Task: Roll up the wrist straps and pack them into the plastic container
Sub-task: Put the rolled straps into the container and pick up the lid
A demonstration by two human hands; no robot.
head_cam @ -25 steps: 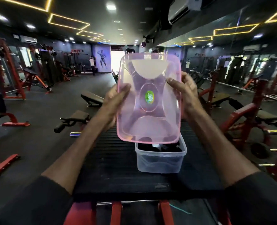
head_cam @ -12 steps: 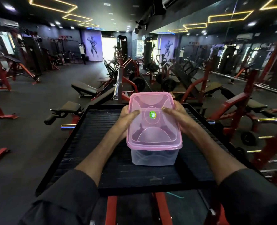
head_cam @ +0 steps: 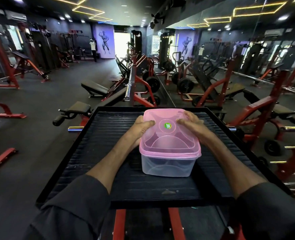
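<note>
On the black ribbed worktop (head_cam: 94, 153), a little right of centre, stands the clear plastic container (head_cam: 167, 166) with its pink lid (head_cam: 169, 135) seated on top. At the lid's 9 o'clock edge the left hand (head_cam: 139, 130) presses flat, thumb on top; at 3 o'clock the right hand (head_cam: 191, 126) does likewise. Through the cloudy wall, dark shapes show only dimly; the wrist straps cannot be made out.

We note a translucent pink lid (head_cam: 169, 134) bearing a round green-and-yellow sticker (head_cam: 167, 126). The plastic container (head_cam: 167, 166) beneath it is clear and colourless. The platform (head_cam: 98, 153) is black with a pattern of parallel ridges. Its frame (head_cam: 119, 224) is red. Both sleeves (head_cam: 70, 208) are dark grey. The ceiling light strips (head_cam: 217, 19) glow yellow.
</note>
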